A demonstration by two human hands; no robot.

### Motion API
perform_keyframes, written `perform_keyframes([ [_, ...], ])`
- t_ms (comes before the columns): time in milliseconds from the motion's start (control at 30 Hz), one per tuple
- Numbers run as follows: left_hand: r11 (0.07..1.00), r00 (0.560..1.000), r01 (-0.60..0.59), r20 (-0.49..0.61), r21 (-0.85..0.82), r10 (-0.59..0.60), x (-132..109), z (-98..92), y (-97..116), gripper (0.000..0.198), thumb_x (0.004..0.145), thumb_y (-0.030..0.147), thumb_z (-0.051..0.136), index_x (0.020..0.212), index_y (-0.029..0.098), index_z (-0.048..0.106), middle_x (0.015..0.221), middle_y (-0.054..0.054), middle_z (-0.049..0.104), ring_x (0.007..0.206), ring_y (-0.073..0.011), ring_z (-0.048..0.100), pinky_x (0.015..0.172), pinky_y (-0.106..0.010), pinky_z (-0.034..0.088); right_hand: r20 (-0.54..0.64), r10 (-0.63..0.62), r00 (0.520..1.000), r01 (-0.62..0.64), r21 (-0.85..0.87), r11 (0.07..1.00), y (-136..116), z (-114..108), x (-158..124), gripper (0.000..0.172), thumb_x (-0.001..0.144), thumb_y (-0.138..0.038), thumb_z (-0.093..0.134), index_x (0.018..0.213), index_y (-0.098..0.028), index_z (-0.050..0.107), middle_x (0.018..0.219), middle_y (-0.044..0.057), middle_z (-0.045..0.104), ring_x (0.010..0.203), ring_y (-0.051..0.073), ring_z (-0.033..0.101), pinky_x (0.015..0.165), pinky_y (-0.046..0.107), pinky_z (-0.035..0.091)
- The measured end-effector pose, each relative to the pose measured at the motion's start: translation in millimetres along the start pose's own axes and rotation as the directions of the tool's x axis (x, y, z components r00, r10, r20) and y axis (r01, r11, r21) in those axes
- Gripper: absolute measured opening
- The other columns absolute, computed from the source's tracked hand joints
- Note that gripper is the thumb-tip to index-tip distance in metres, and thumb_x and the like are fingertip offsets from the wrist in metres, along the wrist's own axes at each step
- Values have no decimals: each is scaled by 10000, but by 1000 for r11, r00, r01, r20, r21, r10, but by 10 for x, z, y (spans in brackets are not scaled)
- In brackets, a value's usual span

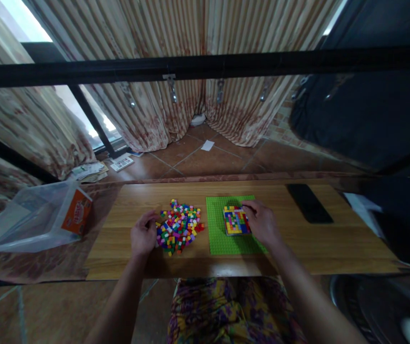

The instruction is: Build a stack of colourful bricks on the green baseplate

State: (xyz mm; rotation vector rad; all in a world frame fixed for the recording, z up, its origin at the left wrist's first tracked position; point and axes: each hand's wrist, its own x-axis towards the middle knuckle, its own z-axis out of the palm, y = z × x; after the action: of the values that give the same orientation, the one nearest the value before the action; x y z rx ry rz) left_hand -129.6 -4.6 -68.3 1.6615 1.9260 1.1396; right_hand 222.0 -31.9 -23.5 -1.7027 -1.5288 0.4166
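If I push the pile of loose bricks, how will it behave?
The loose bricks would likely scatter rather than move together, since they lie in a jumble. They look small, so probably light. Their boxy shapes suggest sliding more than rolling on the wooden table.

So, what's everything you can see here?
Table: one, wood-brown, centre
Loose bricks: many, mixed colours, table's left half
Baseplate: one, green, on table
Brick block: one, multicoloured, on baseplate
Flat slab: one, black, table's right half
Tub: one, clear with orange label, left of table
Papers: several, whitish, on floor
Curtains: count unclear, striped cream and reddish, background
Long bar: one, black, across upper view
Metal fittings: several, silvery, along long bar
Bulky shape: one, dark, upper right
Round object: one, dark, lower right
Clothing: count unclear, purple and yellow, lap
Left hand: one, bare, at loose bricks' left edge
Right hand: one, bare, at brick block's right edge
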Motion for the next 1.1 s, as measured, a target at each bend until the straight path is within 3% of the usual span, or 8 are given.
perform_keyframes([
  [200, 1000, 1000, 2, 11, 1, -2, 4, -5, -6, 255, 805, 275, 462, 905, 188, 680, 954, -53, 745, 966, -213, 682, 933, -373, 525, 29, -78, 997, 79, -43, 996, 92, 86, 86, 287, 872, -293, 442, 888, -215, 718, 925, 64, 698, 901, 203, 609, 890, 380, 460],
  [467, 1000, 1000, -2, 4, 4, 2, 13, 10, -42, 283, 802, 280, 466, 965, 190, 680, 938, -50, 749, 942, -215, 689, 911, -366, 532, 98, -87, 991, 89, -15, 996, 162, 107, 127, 266, 870, -305, 478, 873, -215, 728, 935, 68, 698, 930, 210, 600, 908, 400, 446],
  [1100, 999, 999, 32, 1, 9, -32, 1, -11, 40, 261, 792, 265, 465, 916, 182, 680, 953, -61, 748, 956, -216, 690, 929, -369, 528, 215, 102, 971, -137, 154, 978, 183, 95, 220, 173, 770, -272, 593, 833, -218, 744, 901, 41, 741, 831, 187, 664, 822, 344, 500],
])
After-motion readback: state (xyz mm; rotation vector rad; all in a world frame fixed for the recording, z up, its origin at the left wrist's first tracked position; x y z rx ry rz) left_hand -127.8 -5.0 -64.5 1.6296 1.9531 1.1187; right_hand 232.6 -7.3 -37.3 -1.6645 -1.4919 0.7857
